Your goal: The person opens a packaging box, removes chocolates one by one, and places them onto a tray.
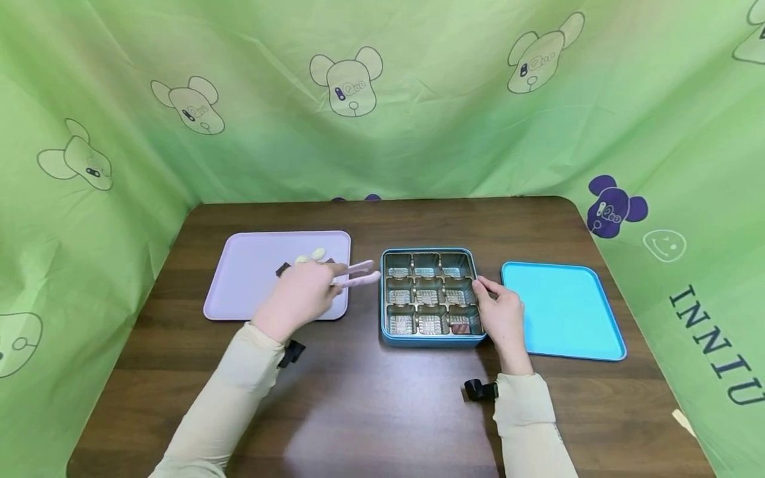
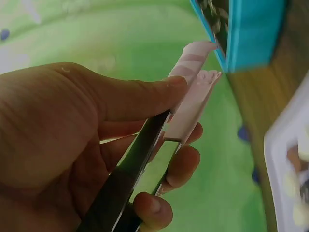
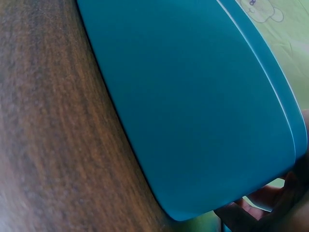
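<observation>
2 hands work over a dark wood-grain table (image 1: 382, 411) ringed on 3 sides by a green curtain (image 1: 418, 99) printed with cartoon bears. The left hand (image 1: 299, 295) pinches a pair of pink-tipped tongs (image 1: 357, 273) between thumb and curled fingers, the tips close together and empty, pointing right toward a blue tin (image 1: 430, 340) whose 9 compartments hold a gold-coloured liner. The right hand (image 1: 504, 318) rests against the tin's right edge, fingers lying along the rim; whether they grip it cannot be told. A lilac tray (image 1: 251, 292) lies left of the tin, carrying a few pale and dark pieces (image 1: 311, 257) near its far right corner, just beyond the left hand. A blue tray (image 1: 564, 312) sits right of the tin, just beside the right hand. Both arms wear cream sleeves (image 1: 227, 405)
</observation>
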